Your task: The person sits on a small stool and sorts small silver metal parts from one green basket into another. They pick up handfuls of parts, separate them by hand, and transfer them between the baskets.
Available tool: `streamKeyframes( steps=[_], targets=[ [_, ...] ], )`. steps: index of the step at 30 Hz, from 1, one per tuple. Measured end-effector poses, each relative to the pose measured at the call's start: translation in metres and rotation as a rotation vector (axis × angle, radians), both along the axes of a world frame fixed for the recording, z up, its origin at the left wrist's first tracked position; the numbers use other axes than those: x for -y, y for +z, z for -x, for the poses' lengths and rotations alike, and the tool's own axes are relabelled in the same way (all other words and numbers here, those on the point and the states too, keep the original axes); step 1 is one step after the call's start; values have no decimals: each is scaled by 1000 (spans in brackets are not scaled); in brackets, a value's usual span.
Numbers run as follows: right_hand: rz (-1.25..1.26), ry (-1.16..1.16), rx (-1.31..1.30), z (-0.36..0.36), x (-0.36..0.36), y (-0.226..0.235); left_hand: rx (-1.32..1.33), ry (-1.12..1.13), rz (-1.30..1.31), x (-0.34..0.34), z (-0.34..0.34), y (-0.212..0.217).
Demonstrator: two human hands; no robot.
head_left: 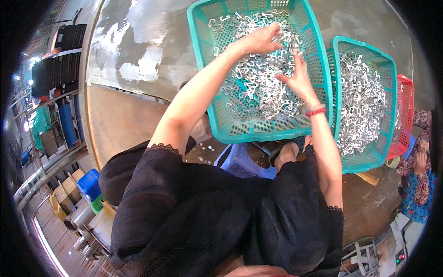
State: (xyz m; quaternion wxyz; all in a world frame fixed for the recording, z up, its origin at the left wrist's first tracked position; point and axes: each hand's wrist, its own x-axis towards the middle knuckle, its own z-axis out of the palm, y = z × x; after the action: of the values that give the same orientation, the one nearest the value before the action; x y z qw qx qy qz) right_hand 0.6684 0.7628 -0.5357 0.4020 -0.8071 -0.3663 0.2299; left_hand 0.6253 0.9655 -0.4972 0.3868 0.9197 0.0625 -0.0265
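Small silvery hooks with curled ends (265, 94) lie in a loose heap in a large green plastic basket (203, 51). Over the far part of the heap is my left hand (260, 40), its thumb and fingers apart and nothing visible between them. My right hand (300, 82), with a red band at the wrist, reaches in from the right side. Its thumb and forefinger are spread near the middle of the heap. Both hands are low over the hooks; whether some fingertips touch them is hard to tell.
A second green basket (392, 115) full of similar hooks stands close on the right, with a red basket (405, 111) beyond it. Blue plastic (244, 161) shows below the near rim. Another person (417, 180) is at the far right. Wet grey patches mark the surface (147, 51) at the left.
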Motion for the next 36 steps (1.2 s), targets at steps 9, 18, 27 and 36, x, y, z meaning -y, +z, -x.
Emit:
streamKeyframes(
  steps=[9, 18, 27, 36],
  targets=[
    [-608, -114, -968, -27, -50, 111, -128, 208, 229, -38, 8, 128],
    [-601, -8, -1141, -23, -51, 146, 160, 76, 982, -42, 35, 120],
    [-229, -82, -548, -6, -57, 113, -60, 248, 321, -26, 28, 129],
    [-448, -107, -985, 6, -42, 107, -116, 154, 505, -12, 25, 119]
  ],
)
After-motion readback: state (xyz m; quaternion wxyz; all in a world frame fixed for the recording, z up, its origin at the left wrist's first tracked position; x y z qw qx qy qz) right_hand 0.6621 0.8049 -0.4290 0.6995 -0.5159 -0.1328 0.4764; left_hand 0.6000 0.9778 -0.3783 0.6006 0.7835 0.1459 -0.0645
